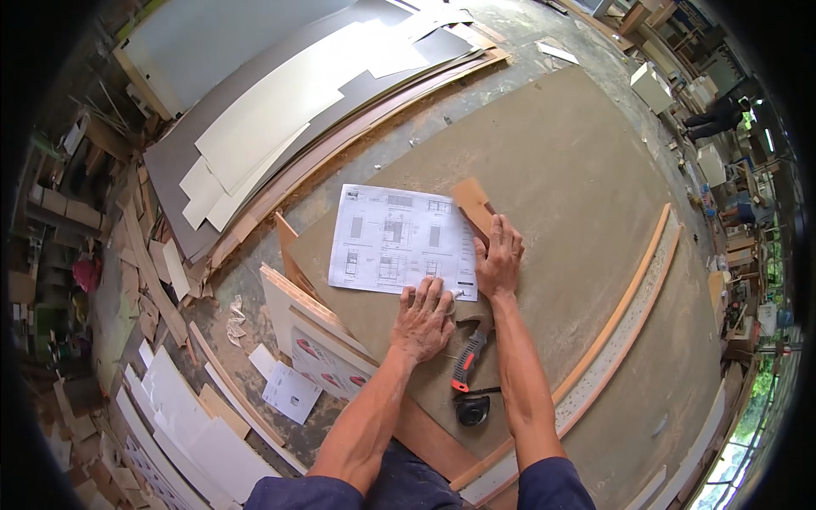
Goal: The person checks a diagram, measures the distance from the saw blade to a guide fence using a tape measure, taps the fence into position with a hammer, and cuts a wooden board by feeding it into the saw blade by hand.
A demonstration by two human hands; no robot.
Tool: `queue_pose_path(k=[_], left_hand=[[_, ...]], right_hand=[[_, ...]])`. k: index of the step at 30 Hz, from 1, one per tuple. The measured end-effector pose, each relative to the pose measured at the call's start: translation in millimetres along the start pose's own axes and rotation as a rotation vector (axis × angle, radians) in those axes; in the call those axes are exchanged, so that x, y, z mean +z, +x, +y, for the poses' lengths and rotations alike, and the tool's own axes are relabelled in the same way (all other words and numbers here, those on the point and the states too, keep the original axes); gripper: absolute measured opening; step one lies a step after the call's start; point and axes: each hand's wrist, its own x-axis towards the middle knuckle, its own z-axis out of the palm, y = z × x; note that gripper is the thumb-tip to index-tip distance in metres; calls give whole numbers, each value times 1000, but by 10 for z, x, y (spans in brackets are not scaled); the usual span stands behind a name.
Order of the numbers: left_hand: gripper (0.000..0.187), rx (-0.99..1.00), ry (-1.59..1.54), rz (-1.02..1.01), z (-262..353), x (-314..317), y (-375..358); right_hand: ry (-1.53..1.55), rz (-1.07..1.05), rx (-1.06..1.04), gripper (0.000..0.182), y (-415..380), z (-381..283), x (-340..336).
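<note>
A white sheet of printed technical drawings (399, 242) lies on a large brown board (561, 153). My left hand (422, 321) rests on the sheet's lower edge, fingers stretched out. Beside its fingertips is a small white object (457, 293), too small to name. At the sheet's right edge, my right hand (500, 262) has its thumb and fingers around the near end of a short, flat wooden piece (470, 201). Between my forearms lie a grey and red utility knife (466, 361) and, nearer me, a black tape measure (473, 411).
Long curved wooden strips (625, 314) run along the board's right side. Stacked panels with cream sheets (263, 119) lie at the upper left. Upright boards (310, 319) lean by the near left edge. Wood scraps (153, 255) litter the floor; a person (718, 117) is far right.
</note>
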Motion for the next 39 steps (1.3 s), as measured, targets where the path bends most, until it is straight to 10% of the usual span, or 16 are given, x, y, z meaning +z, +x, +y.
queue_pose_path(k=[39], left_hand=[[60,-2,-25,22,4,22,-16]], right_hand=[[5,-28,6,61,-19,25,31]])
